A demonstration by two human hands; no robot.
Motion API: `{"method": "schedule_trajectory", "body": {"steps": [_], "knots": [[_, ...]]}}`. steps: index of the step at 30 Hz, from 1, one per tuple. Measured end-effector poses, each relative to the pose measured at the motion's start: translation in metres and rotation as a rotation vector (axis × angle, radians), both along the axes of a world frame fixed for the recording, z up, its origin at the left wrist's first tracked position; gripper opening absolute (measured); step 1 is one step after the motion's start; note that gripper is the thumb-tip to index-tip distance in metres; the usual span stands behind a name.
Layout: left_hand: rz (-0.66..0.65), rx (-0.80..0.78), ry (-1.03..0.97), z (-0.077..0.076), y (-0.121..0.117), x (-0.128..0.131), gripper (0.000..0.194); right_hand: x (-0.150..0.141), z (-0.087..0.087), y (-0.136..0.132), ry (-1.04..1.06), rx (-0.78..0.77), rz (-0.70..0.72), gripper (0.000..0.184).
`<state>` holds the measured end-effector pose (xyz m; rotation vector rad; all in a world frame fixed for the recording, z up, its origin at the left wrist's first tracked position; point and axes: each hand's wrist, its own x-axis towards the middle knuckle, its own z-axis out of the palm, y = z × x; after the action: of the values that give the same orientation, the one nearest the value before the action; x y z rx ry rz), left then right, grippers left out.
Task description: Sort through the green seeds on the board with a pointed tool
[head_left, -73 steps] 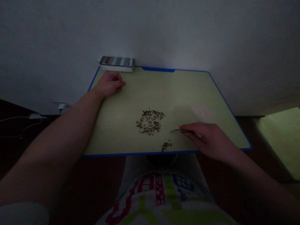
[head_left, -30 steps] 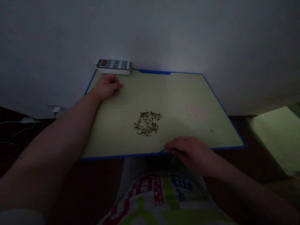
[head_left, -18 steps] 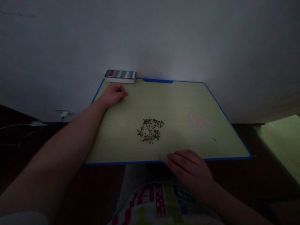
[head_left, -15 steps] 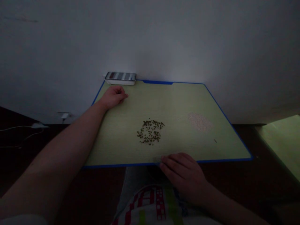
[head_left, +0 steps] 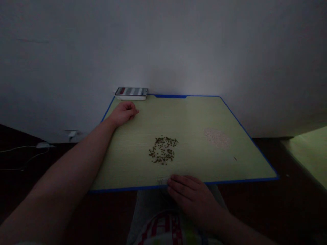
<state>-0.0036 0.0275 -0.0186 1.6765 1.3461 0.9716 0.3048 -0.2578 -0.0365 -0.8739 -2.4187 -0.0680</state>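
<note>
A person is sitting at a small pale yellow-green board point(head_left: 199, 114) edged in blue, which is filling the middle of a dimly lit frame and standing against a plain grey wall point(head_left: 184, 44). Left of centre, the left hand point(head_left: 124, 114) is resting on the board, its fingers curling inward into a loose fist, just below a phone point(head_left: 131, 91) that is lying on a white box point(head_left: 130, 98) at the board's upper left corner. At lower centre, the right hand point(head_left: 190, 194) is reaching over the near edge, back upward, fingers lying close together and bending at their tips. A faint, see-through object point(head_left: 162, 180) is showing just beside those fingertips, partly over the blue edge; it is appearing too blurred to name, and whether the fingers are gripping it or only touching it cannot be told. Just above, near the middle of the frame, small dark pellets point(head_left: 169, 152) are lying scattered in a rough ring. Right of centre, a patch of fine pale grains point(head_left: 217, 137) is spreading, well apart from the pellets, with one thin dark sliver point(head_left: 235, 158) lying below and to its right. At far left, a white plug point(head_left: 73, 134) is sitting low on the wall, and white cables are trailing near it.
</note>
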Motion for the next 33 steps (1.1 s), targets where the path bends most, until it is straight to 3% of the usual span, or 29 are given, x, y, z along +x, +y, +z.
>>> {"method": "schedule_trajectory", "body": {"steps": [5, 14, 18, 28, 33], "knots": [[-0.014, 0.007, -0.031, 0.0, 0.001, 0.0, 0.023, 0.005, -0.007, -0.003, -0.032, -0.004, -0.013, 0.029], [0.018, 0.011, -0.036, 0.004, -0.003, 0.003, 0.023, -0.001, 0.014, -0.01, -0.218, -0.029, -0.052, 0.035], [0.011, 0.01, -0.024, 0.005, -0.004, 0.002, 0.023, 0.009, 0.013, 0.003, -0.287, -0.02, -0.153, 0.043], [0.019, 0.005, -0.029, 0.003, -0.003, 0.001, 0.025, 0.072, 0.012, 0.055, -0.392, -0.152, -0.431, 0.056], [0.018, -0.008, -0.022, 0.003, -0.003, 0.0, 0.024, 0.076, 0.008, 0.059, -0.422, -0.165, -0.441, 0.055]]}}
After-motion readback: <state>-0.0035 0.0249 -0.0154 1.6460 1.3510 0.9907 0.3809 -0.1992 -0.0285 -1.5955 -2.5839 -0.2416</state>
